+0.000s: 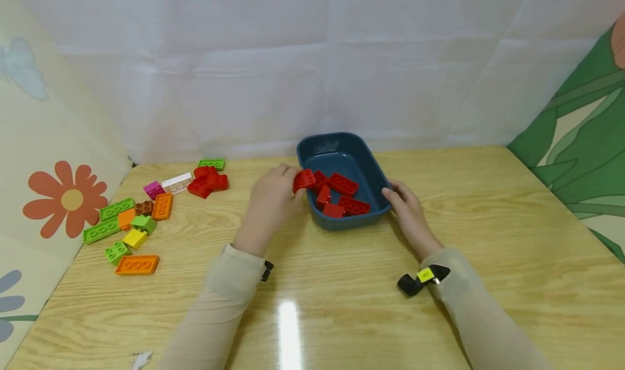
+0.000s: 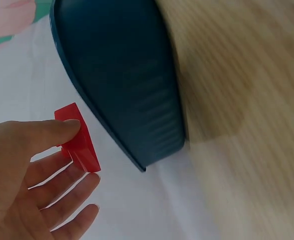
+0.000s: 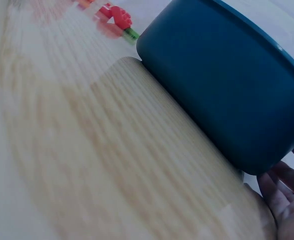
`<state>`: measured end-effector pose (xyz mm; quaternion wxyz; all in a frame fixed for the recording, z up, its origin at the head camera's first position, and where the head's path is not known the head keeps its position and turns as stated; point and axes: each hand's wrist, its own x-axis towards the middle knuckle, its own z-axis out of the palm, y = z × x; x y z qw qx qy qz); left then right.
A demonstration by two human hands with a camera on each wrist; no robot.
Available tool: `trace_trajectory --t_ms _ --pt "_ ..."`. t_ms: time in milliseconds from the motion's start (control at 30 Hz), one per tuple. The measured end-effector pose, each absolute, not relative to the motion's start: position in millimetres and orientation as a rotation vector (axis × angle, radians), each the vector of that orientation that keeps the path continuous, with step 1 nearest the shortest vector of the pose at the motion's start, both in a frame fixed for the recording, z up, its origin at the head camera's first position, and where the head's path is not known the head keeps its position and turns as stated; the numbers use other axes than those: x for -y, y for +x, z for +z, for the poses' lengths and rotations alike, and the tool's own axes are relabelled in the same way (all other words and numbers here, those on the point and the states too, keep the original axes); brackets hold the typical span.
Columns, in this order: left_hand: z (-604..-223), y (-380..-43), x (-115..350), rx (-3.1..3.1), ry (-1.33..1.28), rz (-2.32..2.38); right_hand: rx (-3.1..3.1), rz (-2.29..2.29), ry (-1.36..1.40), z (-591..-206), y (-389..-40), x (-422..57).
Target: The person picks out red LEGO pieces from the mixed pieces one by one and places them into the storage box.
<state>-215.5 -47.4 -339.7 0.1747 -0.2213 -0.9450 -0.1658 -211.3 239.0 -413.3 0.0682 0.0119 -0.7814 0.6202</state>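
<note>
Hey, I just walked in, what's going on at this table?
A person is handling toy bricks at a wooden table. Their left hand pinches a red brick at the left rim of a dark blue bin, while their right hand holds the bin's right side. Several red bricks lie in the bin. Off to the left, a small red cluster and bricks in other colours, such as an orange brick, lie on the table.

There are two hands (image 1: 274,197), one bin (image 1: 337,165), five green bricks (image 1: 101,231), three orange bricks (image 1: 137,265) and one yellow brick (image 1: 134,238).
</note>
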Motion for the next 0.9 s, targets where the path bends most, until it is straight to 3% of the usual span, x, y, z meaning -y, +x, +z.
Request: trace_trajectory --t_ms 900 --pt "-356.6 -205.5 1.4 2.689 -0.875 -0.383 2.363 1.882 -0.007 -412.0 -210.5 -239.1"
